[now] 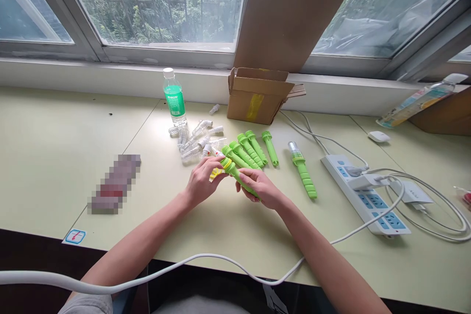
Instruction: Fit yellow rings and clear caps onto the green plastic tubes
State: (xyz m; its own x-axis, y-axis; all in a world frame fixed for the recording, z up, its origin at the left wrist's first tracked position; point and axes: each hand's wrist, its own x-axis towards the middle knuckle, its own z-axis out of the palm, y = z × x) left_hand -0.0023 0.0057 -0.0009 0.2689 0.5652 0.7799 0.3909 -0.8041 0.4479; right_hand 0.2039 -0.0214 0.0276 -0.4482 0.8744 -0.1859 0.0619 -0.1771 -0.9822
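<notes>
My right hand (pixel 262 189) is closed round the ribbed body of a green plastic handle (pixel 235 172) held just above the table. My left hand (pixel 203 179) pinches that handle's top end, with a small yellow part (pixel 215 173) under its fingers. Behind my hands lie several more green handles (pixel 247 151) in a row. A further green handle with a clear cap (pixel 302 169) lies alone to the right. A heap of clear plastic caps (pixel 194 140) sits behind my left hand.
A green-labelled water bottle (pixel 174 99) and an open cardboard box (pixel 254 95) stand by the window sill. A white power strip (pixel 363 193) with plugs and cables lies at the right. A white cable (pixel 206 259) runs along the table's near edge. A blurred-out object (pixel 115 182) lies at the left.
</notes>
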